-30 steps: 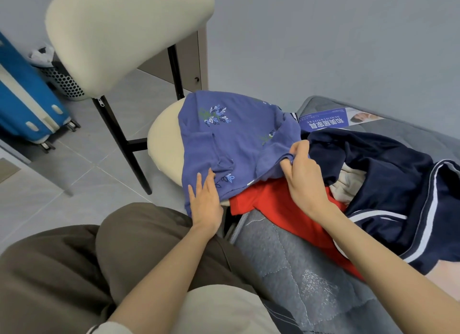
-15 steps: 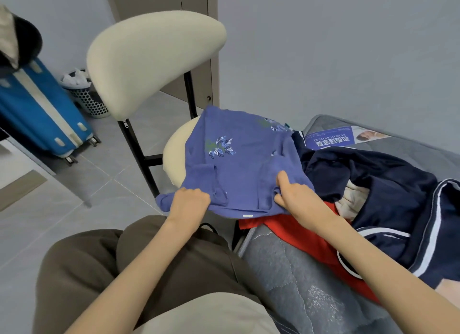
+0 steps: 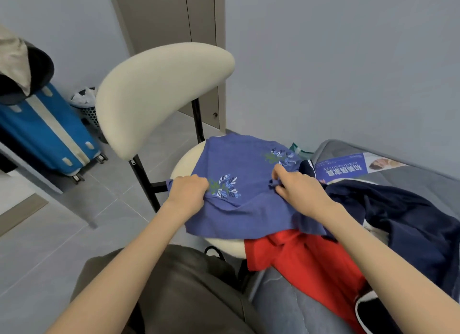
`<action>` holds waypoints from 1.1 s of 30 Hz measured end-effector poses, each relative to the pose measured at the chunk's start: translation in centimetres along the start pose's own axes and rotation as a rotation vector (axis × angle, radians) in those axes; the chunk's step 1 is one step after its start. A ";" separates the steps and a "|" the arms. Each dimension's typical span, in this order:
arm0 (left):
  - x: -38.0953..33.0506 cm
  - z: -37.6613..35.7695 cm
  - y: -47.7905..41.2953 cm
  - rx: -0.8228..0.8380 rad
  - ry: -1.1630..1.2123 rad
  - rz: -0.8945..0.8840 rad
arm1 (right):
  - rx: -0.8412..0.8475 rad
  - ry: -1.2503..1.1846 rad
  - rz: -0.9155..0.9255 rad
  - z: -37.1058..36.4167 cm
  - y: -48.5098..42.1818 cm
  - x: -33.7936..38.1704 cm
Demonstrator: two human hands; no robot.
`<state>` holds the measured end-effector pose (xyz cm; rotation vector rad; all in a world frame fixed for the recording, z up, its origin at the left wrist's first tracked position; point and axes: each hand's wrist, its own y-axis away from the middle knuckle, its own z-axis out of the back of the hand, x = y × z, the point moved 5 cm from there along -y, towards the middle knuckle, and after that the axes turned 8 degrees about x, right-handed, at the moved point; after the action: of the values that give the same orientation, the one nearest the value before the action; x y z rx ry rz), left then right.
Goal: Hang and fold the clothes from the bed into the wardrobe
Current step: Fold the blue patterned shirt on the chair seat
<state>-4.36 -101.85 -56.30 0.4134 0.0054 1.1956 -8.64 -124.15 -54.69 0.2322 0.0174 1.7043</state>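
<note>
While spread over the round seat of the cream upholstered, black-framed chair, the periwinkle-blue knit top with embroidered leaf sprigs lies mostly flat, its near hem overhanging the seat edge and overlapping the red garment. Left hand: fingers curled, clutching the top's left edge just beside 1 leaf sprig. Right hand: fingers curled, pinching a bunched fold at the top's right edge, near the 2nd sprig. The red garment lies on the grey quilted mattress, its corner against the seat. A navy jacket with white stripes is heaped on the mattress to the right, touching the red garment. A blue printed leaflet lies behind the jacket. A blue hard-shell suitcase stands on the tiled floor, well apart at left.
</note>
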 end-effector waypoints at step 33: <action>-2.1 -14.9 -4.4 0.350 0.218 -0.063 | 0.040 -0.782 -0.553 -9.6 2.3 -7.8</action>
<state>-4.46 -100.49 -71.89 0.5822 0.4180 1.1742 -11.43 -130.99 -64.88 0.8294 -0.4257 0.9811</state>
